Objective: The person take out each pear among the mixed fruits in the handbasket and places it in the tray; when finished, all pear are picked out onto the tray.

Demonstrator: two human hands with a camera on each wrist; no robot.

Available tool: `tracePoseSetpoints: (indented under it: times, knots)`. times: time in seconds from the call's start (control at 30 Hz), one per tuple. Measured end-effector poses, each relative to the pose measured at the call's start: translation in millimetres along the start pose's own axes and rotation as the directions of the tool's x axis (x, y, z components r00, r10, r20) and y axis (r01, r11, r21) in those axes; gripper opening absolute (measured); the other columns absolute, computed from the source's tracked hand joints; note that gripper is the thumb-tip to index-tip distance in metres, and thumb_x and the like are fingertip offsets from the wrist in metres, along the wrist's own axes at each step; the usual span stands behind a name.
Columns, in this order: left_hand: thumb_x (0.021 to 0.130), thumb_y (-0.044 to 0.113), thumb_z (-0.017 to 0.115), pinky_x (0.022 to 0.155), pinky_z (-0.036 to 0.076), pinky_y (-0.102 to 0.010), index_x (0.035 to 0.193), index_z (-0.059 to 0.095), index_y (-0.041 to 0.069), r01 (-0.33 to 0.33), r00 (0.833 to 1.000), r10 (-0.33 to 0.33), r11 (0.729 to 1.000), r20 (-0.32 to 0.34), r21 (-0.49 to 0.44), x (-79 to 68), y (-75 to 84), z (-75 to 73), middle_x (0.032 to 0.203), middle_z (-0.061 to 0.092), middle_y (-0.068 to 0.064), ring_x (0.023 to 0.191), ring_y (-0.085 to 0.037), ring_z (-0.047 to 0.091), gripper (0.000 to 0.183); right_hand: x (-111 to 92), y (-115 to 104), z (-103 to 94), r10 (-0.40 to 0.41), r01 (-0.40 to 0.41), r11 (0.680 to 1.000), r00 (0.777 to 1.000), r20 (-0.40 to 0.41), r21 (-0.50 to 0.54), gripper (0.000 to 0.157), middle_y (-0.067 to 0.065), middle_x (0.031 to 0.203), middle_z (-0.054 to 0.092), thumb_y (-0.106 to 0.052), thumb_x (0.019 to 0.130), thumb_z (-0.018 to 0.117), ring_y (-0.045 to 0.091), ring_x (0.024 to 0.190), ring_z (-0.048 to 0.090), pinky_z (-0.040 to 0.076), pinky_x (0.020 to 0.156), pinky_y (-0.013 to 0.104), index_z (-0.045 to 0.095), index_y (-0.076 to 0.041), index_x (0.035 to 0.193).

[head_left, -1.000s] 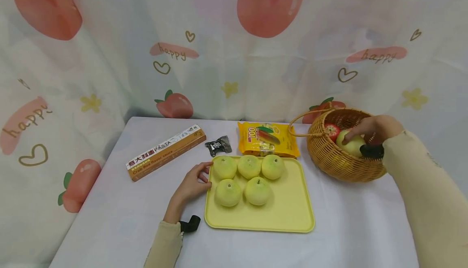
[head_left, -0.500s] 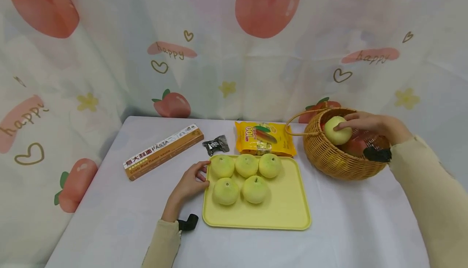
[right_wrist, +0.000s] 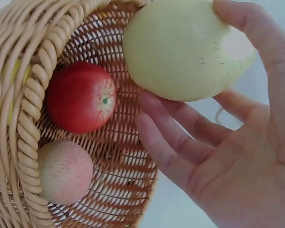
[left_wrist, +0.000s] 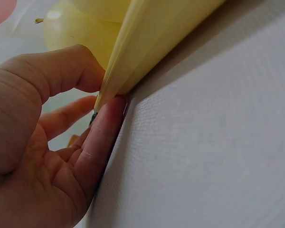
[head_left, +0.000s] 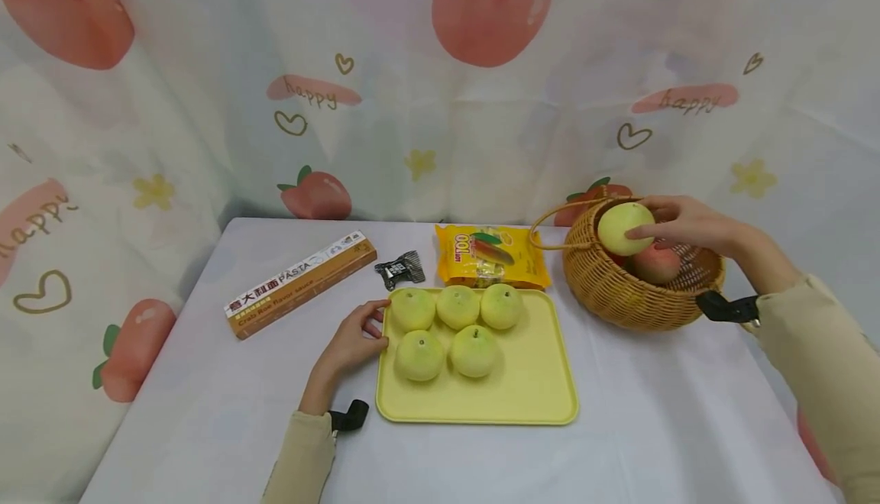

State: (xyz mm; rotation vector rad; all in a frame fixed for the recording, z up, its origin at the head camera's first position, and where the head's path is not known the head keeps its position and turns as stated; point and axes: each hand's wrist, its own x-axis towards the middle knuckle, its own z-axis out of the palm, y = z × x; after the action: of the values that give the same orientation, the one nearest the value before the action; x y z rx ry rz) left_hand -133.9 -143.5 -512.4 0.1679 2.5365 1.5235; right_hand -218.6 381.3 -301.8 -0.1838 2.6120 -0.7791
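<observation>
My right hand (head_left: 690,223) holds a pale yellow-green pear (head_left: 625,227) over the mouth of a wicker basket (head_left: 632,302). The right wrist view shows thumb and fingertips around this pear (right_wrist: 185,52). Inside the basket are a red apple (right_wrist: 80,97) and a pinkish round fruit (right_wrist: 66,171). At the upper left edge of a yellow tray (head_left: 522,401), my left hand (head_left: 354,342) grips the rim between thumb and fingers. Up close, the left wrist view has the fingertips right on the tray wall (left_wrist: 137,42). Several similar pears (head_left: 474,351) stand in two rows on the tray.
Behind the tray lies a yellow candy bag (head_left: 491,256), touched or overlapped by the basket's loop handle (head_left: 543,237). A small black wrapped snack (head_left: 400,269) and a long pasta box (head_left: 300,284) lie to its left. A printed curtain (head_left: 385,137) hangs behind the table.
My right hand has lifted the pear from inside the basket, up and to the left, uncovering the pinkish fruit below. My left hand has stayed at the tray's edge. The head view has shifted slightly.
</observation>
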Motion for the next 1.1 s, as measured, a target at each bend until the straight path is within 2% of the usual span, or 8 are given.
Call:
tracePoseSetpoints:
  times: [0.27, 0.33, 0.47, 0.57, 0.67, 0.9, 1.0, 1.1]
  knots:
    - [0.073, -0.001, 0.069, 0.072, 0.046, -0.03, 0.138, 0.055, 0.011, -0.012, 1.0, 0.012, 1.0, -0.006, -0.002, 2.9, 3.9, 0.5, 0.111, 0.059, -0.009, 0.082, -0.016, 0.058, 0.068, -25.1, -23.9, 6.0, -0.082, 0.079, 0.996, 0.993, -0.086, -0.035, 0.07, 0.022, 0.141, 0.047, -0.039, 0.091, 0.068, 0.042, 0.123, 0.05, 0.043, 0.092, 0.057, 0.039, -0.01, 0.148]
    - [0.072, -0.002, 0.069, 0.073, 0.046, -0.03, 0.138, 0.055, 0.01, -0.019, 1.0, 0.019, 1.0, -0.009, -0.005, 3.4, 4.6, 1.0, 0.111, 0.059, -0.01, 0.082, -0.016, 0.059, 0.068, -31.3, -31.1, 11.0, -0.114, 0.111, 0.993, 0.988, -0.106, -0.037, 0.066, 0.018, 0.135, 0.053, -0.036, 0.089, 0.071, 0.038, 0.117, 0.054, 0.045, 0.091, 0.051, 0.044, -0.013, 0.145]
    - [0.072, -0.002, 0.069, 0.073, 0.046, -0.03, 0.138, 0.056, 0.01, -0.007, 1.0, 0.007, 1.0, -0.013, -0.008, 1.2, 2.0, 1.5, 0.11, 0.06, -0.01, 0.081, -0.016, 0.059, 0.068, -38.8, -40.9, 28.4, -0.207, 0.201, 0.978, 0.968, -0.139, -0.058, 0.058, 0.008, 0.118, 0.062, -0.03, 0.086, 0.076, 0.023, 0.098, 0.061, 0.049, 0.079, 0.035, 0.054, -0.016, 0.138]
    - [0.072, -0.002, 0.07, 0.073, 0.046, -0.031, 0.137, 0.056, 0.011, 0.005, 1.0, -0.006, 1.0, -0.011, -0.008, -1.5, 0.6, 1.6, 0.11, 0.059, -0.009, 0.081, -0.016, 0.058, 0.068, -45.7, -45.9, 43.2, -0.275, 0.27, 0.961, 0.953, -0.128, -0.053, 0.057, 0.008, 0.116, 0.063, -0.025, 0.085, 0.077, 0.021, 0.091, 0.062, 0.051, 0.073, 0.031, 0.055, -0.014, 0.137]
    - [0.073, -0.001, 0.07, 0.074, 0.046, -0.031, 0.138, 0.056, 0.012, 0.009, 1.0, -0.009, 1.0, -0.007, -0.005, -2.1, 0.9, 0.7, 0.112, 0.059, -0.009, 0.082, -0.016, 0.058, 0.067, -51.6, -51.9, 57.6, -0.307, 0.303, 0.952, 0.946, -0.11, -0.049, 0.06, 0.01, 0.121, 0.061, -0.025, 0.084, 0.078, 0.022, 0.093, 0.062, 0.053, 0.073, 0.03, 0.054, -0.011, 0.138]
    - [0.074, -0.001, 0.071, 0.073, 0.046, -0.031, 0.138, 0.056, 0.012, 0.018, 1.0, -0.018, 1.0, -0.01, -0.011, -2.4, 0.2, -0.1, 0.112, 0.059, -0.009, 0.082, -0.016, 0.058, 0.067, -49.8, -54.5, 99.9, -0.383, 0.385, 0.921, 0.923, -0.035, 0.058, 0.059, 0.006, 0.118, 0.062, -0.023, 0.081, 0.081, 0.02, 0.089, 0.06, 0.054, 0.074, 0.03, 0.057, -0.009, 0.132]
    - [0.073, -0.001, 0.07, 0.073, 0.046, -0.03, 0.138, 0.056, 0.011, 0.016, 1.0, -0.016, 1.0, -0.004, -0.011, -2.8, 0.1, 1.1, 0.112, 0.059, -0.009, 0.082, -0.016, 0.058, 0.067, -48.3, -50.9, 117.0, -0.387, 0.386, 0.918, 0.922, -0.012, 0.094, 0.057, 0.006, 0.112, 0.063, -0.023, 0.079, 0.083, 0.02, 0.085, 0.06, 0.053, 0.071, 0.029, 0.058, -0.008, 0.128]
    - [0.072, -0.001, 0.07, 0.072, 0.046, -0.031, 0.138, 0.056, 0.011, 0.018, 1.0, -0.018, 1.0, -0.007, -0.015, -3.6, 2.1, 1.8, 0.111, 0.059, -0.009, 0.082, -0.016, 0.058, 0.068, -47.9, -46.8, 131.4, -0.357, 0.352, 0.93, 0.934, 0.03, 0.109, 0.058, 0.007, 0.11, 0.063, -0.027, 0.078, 0.083, 0.022, 0.085, 0.058, 0.052, 0.07, 0.029, 0.058, -0.007, 0.127]
